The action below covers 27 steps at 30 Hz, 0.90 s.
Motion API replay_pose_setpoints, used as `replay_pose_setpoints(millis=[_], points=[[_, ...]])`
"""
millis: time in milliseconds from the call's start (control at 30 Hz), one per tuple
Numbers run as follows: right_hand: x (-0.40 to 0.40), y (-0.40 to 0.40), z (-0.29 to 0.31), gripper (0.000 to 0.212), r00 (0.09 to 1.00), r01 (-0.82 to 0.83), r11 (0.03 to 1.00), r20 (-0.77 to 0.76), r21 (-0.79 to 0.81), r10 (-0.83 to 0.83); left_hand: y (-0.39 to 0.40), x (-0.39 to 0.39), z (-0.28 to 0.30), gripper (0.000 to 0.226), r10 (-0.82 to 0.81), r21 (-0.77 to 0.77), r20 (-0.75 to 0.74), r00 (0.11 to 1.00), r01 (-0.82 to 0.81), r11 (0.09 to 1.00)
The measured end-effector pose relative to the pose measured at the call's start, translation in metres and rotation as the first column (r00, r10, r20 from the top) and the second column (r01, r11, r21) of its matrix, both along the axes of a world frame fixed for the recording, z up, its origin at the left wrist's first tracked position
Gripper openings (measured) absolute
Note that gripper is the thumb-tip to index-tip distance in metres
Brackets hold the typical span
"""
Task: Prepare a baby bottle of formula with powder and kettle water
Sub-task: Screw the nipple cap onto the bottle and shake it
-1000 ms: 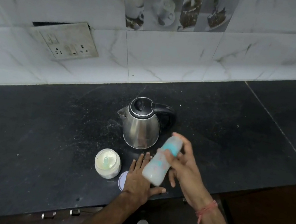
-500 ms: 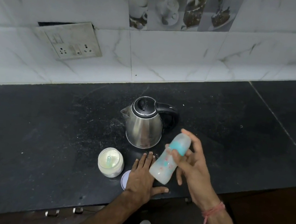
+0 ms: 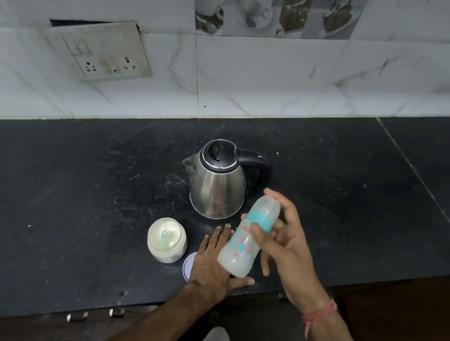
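On the black counter (image 3: 65, 204), an open formula jar (image 3: 167, 240) stands left of the flat, spread left hand (image 3: 212, 259). Above it, the right hand (image 3: 283, 247) grips the baby bottle (image 3: 247, 237), tilted cap-up toward the kettle (image 3: 217, 182).

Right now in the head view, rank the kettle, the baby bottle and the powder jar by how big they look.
1. kettle, clearly largest.
2. baby bottle, though it is held up nearer the camera, so its rank over the jar is unsure.
3. powder jar.
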State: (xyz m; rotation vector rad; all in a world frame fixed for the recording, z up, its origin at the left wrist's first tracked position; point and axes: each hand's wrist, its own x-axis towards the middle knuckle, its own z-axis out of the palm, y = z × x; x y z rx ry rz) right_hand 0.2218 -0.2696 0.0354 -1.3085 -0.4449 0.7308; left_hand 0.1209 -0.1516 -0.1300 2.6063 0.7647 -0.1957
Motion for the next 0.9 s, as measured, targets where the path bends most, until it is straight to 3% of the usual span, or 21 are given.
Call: replay_pose_setpoints(millis=[100,233,333,467,600,700,833,900], points=[[0.004,0.002,0.008,0.061,0.965,0.242,0.968,-0.122,0.071,-0.232,0.002,0.005,0.004,0.136,-0.056,0.096,-0.066,0.996,0.063,0.993],[0.008,0.003,0.013,0.066,0.999,0.046,0.998,-0.007,0.036,-0.046,0.001,0.002,0.007,0.131,-0.014,0.045,-0.045,0.999,0.016,0.999],[0.007,-0.001,0.013,0.065,0.978,0.188,0.979,-0.110,0.072,-0.180,0.001,0.002,0.006,0.134,-0.063,0.112,-0.069,0.996,0.071,0.991],[0.002,-0.005,0.011,0.068,0.998,-0.008,0.999,-0.055,0.042,0.011,-0.002,0.001,0.009,0.133,0.005,0.001,-0.019,1.000,-0.005,1.000],[0.000,-0.006,0.014,0.069,0.972,0.140,0.977,-0.208,0.161,-0.105,0.001,0.003,0.007,0.132,-0.041,0.094,-0.033,0.999,0.044,0.995],[-0.003,-0.005,0.013,0.075,0.998,0.004,0.994,-0.067,0.110,0.003,-0.002,-0.004,0.007,0.131,-0.012,0.018,-0.023,1.000,0.013,1.000],[-0.001,-0.003,0.011,0.074,0.979,0.190,0.976,-0.100,0.102,-0.181,0.003,0.001,-0.001,0.132,-0.024,0.035,0.040,0.999,0.022,0.999],[-0.002,0.000,0.010,0.071,0.999,0.045,0.998,-0.011,0.049,-0.045,0.000,-0.003,-0.004,0.119,-0.014,-0.033,0.146,0.989,0.019,0.999]])
